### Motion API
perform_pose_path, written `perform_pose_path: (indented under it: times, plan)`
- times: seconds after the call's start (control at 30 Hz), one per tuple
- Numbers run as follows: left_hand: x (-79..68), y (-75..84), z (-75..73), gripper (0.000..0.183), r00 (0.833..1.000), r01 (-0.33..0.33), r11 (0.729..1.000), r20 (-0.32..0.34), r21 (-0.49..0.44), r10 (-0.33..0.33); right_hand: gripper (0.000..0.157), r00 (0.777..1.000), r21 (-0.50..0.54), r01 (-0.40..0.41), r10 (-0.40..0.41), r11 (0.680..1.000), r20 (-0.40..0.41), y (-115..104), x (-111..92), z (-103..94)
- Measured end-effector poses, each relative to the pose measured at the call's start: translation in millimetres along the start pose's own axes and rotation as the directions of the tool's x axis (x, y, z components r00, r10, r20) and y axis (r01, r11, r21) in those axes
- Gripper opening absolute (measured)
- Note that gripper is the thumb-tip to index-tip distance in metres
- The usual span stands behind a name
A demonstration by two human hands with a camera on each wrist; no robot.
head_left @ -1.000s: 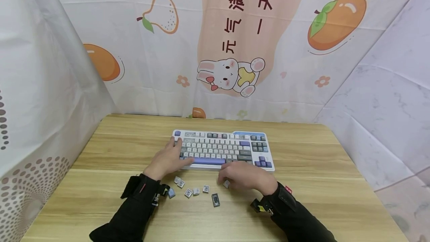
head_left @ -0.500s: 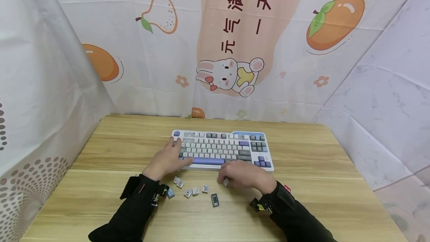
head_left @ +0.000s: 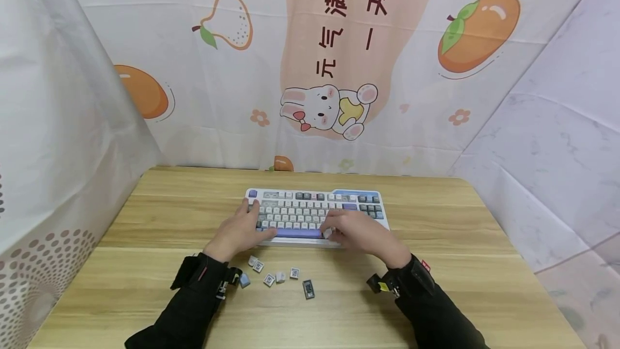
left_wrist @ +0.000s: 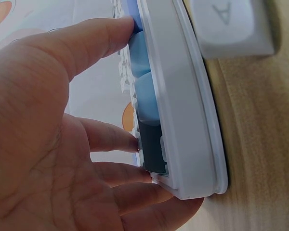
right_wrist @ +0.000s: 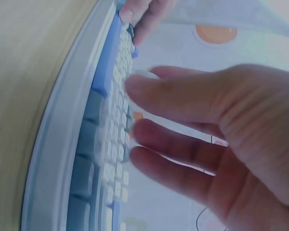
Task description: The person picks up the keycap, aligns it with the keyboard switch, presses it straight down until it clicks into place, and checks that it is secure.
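Note:
A white compact keyboard with white, grey and purple keys lies on the table. My left hand rests at its left end, fingers spread; in the left wrist view the thumb touches the front keys and the lower fingers lie along the side edge. Over the keyboard's lower right part, my right hand pinches a pale keycap between thumb and forefinger. The right wrist view shows this keycap mostly covered by the thumb, with the other fingers loosely bent. The arrow keys are hidden behind this hand.
Several loose keycaps lie in front of the keyboard, among them a light blue one, a white one and a longer dark one. A printed curtain hangs behind the wooden table.
My right hand has moved from the table at the keyboard's front edge up over its lower right keys, carrying the keycap. The left hand has stayed put on the keyboard.

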State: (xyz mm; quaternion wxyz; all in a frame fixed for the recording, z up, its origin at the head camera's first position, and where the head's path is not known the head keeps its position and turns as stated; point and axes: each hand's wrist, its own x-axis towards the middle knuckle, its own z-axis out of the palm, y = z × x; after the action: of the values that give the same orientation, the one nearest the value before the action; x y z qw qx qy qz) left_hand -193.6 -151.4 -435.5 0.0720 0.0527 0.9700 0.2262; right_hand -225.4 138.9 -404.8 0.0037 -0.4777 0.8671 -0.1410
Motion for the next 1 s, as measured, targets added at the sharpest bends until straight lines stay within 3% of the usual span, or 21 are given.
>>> perform_pose_path:
  times: [0.2, 0.37, 0.6, 1.0]
  plan:
    - [-0.5, 0.6, -1.6, 0.095, 1.0, 0.001, 1.0, 0.0, -0.007, -0.001, 0.022, 0.982, -0.018, -0.026, 0.022, 1.0, -0.189, 16, -2, -11.7]
    - [-1.1, -1.0, -1.1, 0.096, 1.0, -0.001, 1.0, 0.001, -0.005, 0.001, 0.021, 0.96, -0.001, -0.088, 0.084, 0.996, -0.268, 36, -8, -23.8]
    - [-1.7, -0.7, 0.6, 0.096, 1.0, -0.01, 1.0, -0.001, -0.007, 0.01, 0.023, 0.937, 0.041, -0.199, 0.202, 0.979, -0.283, 60, -7, -30.6]
    - [-0.9, -0.7, 1.1, 0.096, 1.0, -0.004, 1.0, -0.007, -0.002, 0.004, 0.02, 0.909, 0.017, -0.321, 0.314, 0.947, -0.274, 86, 5, 3.7]
